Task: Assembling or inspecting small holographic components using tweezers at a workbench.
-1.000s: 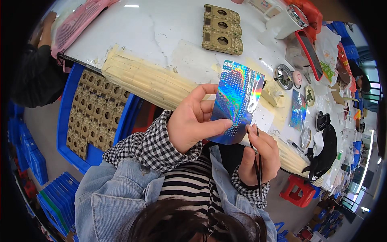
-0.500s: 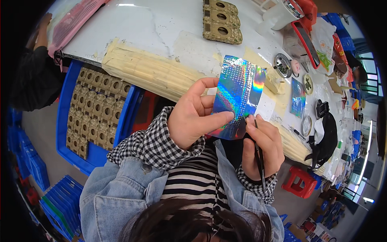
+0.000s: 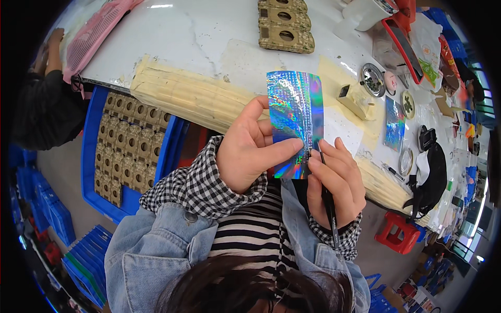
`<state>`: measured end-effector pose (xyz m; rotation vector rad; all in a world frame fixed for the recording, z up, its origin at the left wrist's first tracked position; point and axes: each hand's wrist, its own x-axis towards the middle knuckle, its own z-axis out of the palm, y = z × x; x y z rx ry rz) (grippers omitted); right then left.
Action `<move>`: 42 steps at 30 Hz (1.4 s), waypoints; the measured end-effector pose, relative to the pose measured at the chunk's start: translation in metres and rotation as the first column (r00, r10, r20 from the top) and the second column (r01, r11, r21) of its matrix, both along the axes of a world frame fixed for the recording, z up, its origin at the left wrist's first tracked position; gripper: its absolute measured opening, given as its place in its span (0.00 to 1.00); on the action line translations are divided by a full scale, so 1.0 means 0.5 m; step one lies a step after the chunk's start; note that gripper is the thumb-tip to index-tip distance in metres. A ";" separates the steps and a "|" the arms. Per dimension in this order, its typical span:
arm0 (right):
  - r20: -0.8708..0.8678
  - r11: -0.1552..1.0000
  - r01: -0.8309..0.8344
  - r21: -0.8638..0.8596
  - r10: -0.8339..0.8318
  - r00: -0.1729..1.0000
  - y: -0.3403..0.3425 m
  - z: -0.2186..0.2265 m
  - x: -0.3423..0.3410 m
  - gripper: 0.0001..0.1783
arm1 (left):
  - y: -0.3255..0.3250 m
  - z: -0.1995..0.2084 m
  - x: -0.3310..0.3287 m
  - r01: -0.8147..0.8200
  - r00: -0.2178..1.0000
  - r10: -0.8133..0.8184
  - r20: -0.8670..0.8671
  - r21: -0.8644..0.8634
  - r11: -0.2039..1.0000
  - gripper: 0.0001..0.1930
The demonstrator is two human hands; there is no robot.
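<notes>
My left hand point(image 3: 241, 152) pinches the left edge of a shiny holographic sticker sheet point(image 3: 293, 112), its thumb flat on the front and the other fingers behind. The sheet is held up over the table's near edge, with rows of small marks on it. In my right hand point(image 3: 342, 180) is a slim black tool that looks like tweezers point(image 3: 330, 208). Its upper end meets the lower right part of the sheet, where fingertips partly hide it. Whether it grips a sticker is too small to tell.
Camouflage-patterned cases with round holes point(image 3: 286, 35) lie on the table; more fill a blue crate point(image 3: 124, 203) at left. A small box point(image 3: 357, 101), a round metal dish point(image 3: 372, 81), another holographic sheet point(image 3: 394, 125), a red-framed phone point(image 3: 404, 49) and a black pouch point(image 3: 432, 177) lie at right.
The sheet has swung left and stands more upright. My right hand has shifted slightly left with the black tweezers, its fingers closer to the sheet. The view has turned a little.
</notes>
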<state>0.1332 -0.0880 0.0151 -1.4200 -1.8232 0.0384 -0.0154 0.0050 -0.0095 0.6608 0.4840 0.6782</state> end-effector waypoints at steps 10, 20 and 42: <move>0.001 1.000 -0.003 -0.014 0.003 1.000 -0.001 -0.013 0.031 0.17 | 0.005 -0.012 0.034 -0.006 0.998 0.009 -0.058 0.053 0.999 0.29; 0.018 1.000 -0.002 0.001 0.002 1.000 0.009 -0.026 0.040 0.16 | 0.008 -0.005 0.040 -0.035 0.993 0.044 -0.106 0.077 0.996 0.29; 0.003 1.000 0.007 0.010 -0.007 1.000 0.003 -0.030 0.025 0.17 | -0.001 -0.009 0.034 -0.045 0.990 0.054 -0.127 0.069 0.997 0.28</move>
